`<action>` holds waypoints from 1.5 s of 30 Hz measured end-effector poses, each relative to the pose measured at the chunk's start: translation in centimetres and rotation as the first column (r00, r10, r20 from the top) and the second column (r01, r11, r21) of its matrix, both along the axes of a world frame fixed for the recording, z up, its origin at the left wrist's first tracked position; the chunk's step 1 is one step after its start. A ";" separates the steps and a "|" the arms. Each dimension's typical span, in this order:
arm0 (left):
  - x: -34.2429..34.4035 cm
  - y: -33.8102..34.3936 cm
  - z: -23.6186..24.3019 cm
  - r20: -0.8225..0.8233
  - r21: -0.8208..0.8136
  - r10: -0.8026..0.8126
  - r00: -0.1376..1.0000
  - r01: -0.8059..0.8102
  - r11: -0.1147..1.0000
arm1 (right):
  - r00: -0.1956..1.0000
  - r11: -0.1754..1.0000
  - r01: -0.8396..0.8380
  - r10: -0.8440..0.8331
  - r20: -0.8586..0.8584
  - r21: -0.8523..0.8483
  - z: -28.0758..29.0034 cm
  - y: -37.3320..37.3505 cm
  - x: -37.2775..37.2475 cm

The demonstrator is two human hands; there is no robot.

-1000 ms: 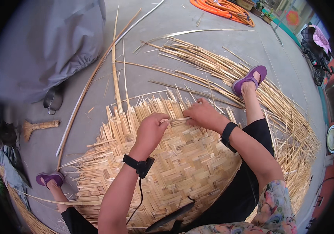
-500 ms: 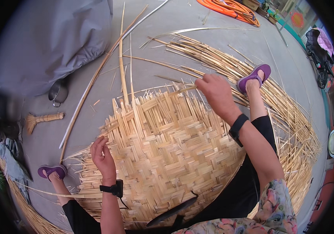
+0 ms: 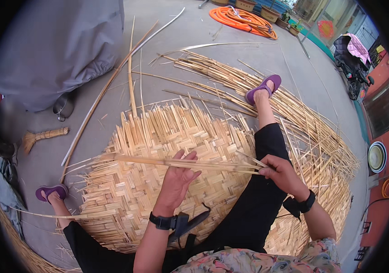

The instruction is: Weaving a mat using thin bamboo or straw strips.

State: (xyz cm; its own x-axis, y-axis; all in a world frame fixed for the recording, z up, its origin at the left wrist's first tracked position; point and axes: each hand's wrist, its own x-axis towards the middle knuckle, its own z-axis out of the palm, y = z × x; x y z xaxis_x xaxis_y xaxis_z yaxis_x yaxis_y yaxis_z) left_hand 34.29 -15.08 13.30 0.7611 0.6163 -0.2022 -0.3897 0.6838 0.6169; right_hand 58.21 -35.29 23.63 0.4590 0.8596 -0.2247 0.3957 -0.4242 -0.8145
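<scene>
A woven mat of flat pale reed strips, with ragged unwoven ends along its far edge, spreads before me between my legs. A few split reed strips stretch crosswise above it. At their right end, my right hand is closed in a pinch on them, over my right knee. My left hand has its fingers spread, with the strips running across them over the middle of the mat. A dark, long-bladed tool lies near my lap, partly hidden by my left wrist.
Long loose reeds fan out at the far right, under my right foot. A grey covered bulk stands far left, near a metal cup and a straw hand brush. An orange hose lies coiled at the back.
My right hand has come from the mat's far edge back toward my right knee, now with longer strips. The left hand has moved right from the mat's left edge to its middle.
</scene>
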 end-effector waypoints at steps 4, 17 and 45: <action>2.5 -1.2 1.6 -0.011 0.151 0.148 0.989 -0.145 0.978 | 0.977 0.998 0.066 -0.062 0.202 -0.011 -1.6 -4.9 -3.3; 0.7 -10.7 7.1 -0.107 0.402 -0.139 0.984 0.171 0.899 | 0.988 0.997 -0.049 0.040 0.149 0.055 -4.6 -13.3 -8.6; 5.9 -23.8 7.4 -0.584 0.567 -0.735 0.345 0.821 -0.065 | 0.407 0.470 0.821 -0.880 0.244 0.325 -12.0 -39.1 -9.8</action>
